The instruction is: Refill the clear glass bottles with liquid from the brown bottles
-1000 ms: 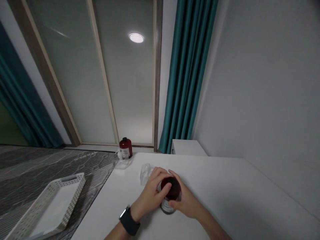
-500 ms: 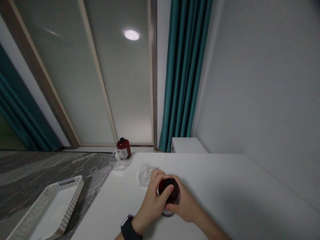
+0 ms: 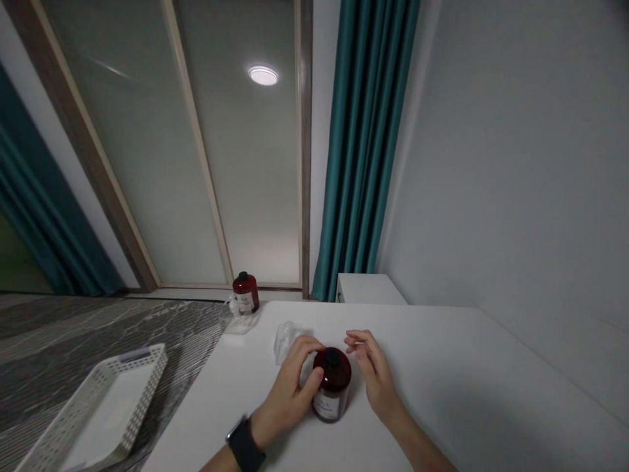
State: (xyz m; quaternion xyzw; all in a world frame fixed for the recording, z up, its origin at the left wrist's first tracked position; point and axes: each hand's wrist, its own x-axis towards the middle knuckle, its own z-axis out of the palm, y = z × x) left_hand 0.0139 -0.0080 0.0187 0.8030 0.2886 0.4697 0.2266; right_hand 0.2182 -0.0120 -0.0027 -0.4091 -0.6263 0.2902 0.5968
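A dark red bottle [image 3: 334,372] with a black cap and a white label stands upright on the white table in front of me. My left hand [image 3: 293,387], with a black watch on the wrist, grips its left side, thumb at the front and fingers behind. Apart from the bottle on its right, my right hand [image 3: 373,373] is open and holds nothing. A crumpled piece of clear plastic [image 3: 284,342] lies behind my left hand, partly covered by it.
A second dark red bottle [image 3: 246,293] stands at the table's far left corner beside more clear plastic [image 3: 240,323]. Left of the white table [image 3: 432,367], a white perforated basket [image 3: 128,380] sits lower down. A white cabinet [image 3: 371,288] is beyond the far edge.
My right hand has let go of the bottle and moved off to the right. My left hand has shifted to the bottle's left side, baring its top and label.
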